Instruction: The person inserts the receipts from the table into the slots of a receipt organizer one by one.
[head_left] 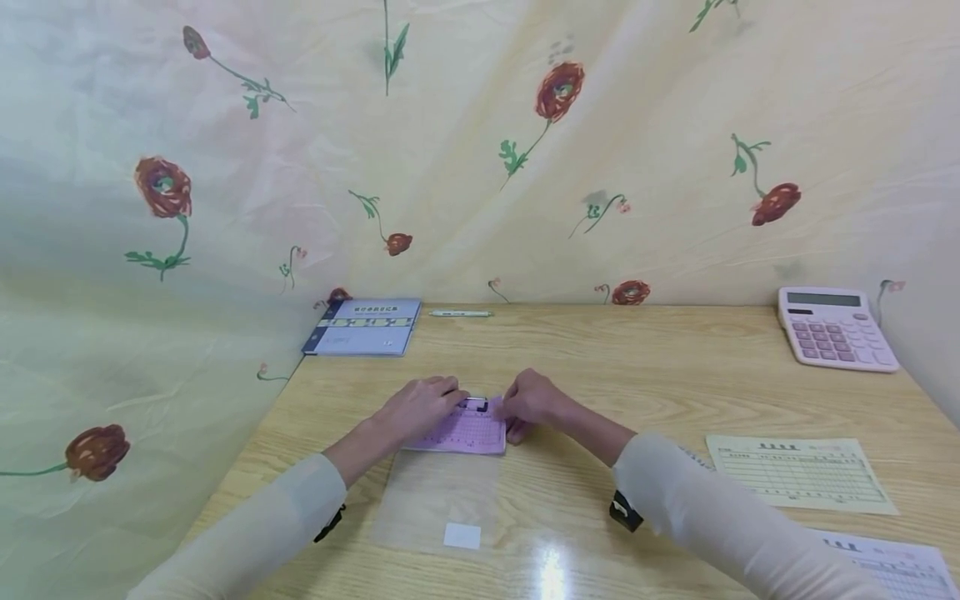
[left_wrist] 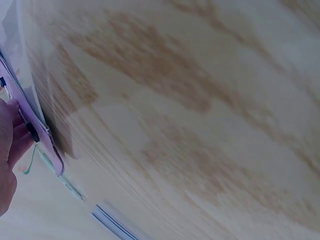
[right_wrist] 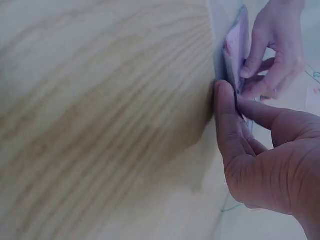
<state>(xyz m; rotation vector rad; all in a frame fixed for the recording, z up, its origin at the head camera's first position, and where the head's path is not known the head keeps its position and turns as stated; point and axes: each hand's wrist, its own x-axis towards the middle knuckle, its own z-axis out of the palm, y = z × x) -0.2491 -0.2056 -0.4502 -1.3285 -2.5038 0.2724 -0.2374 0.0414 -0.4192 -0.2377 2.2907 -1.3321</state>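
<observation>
A pink printed form (head_left: 468, 432), apparently a stack of sheets, lies at the table's middle over a clear plastic sleeve (head_left: 438, 496) with a white label. Along its far edge sits a metal clip with black parts (head_left: 482, 406). My left hand (head_left: 420, 408) holds the stack's far left side beside the clip; the left wrist view shows the fingers (left_wrist: 15, 117) at the pink sheets. At the far right corner my right hand (head_left: 531, 404) pinches the edge between thumb and fingers, as the right wrist view also shows (right_wrist: 275, 155). My palms hide parts of the sheets.
A blue-grey book (head_left: 367, 327) and a pen (head_left: 461, 313) lie at the back. The pink calculator (head_left: 836, 329) sits at the far right. Nearer on the right are a green printed form (head_left: 798, 471) and a white-lilac form (head_left: 892, 567). A flowered curtain (head_left: 480, 150) hangs behind.
</observation>
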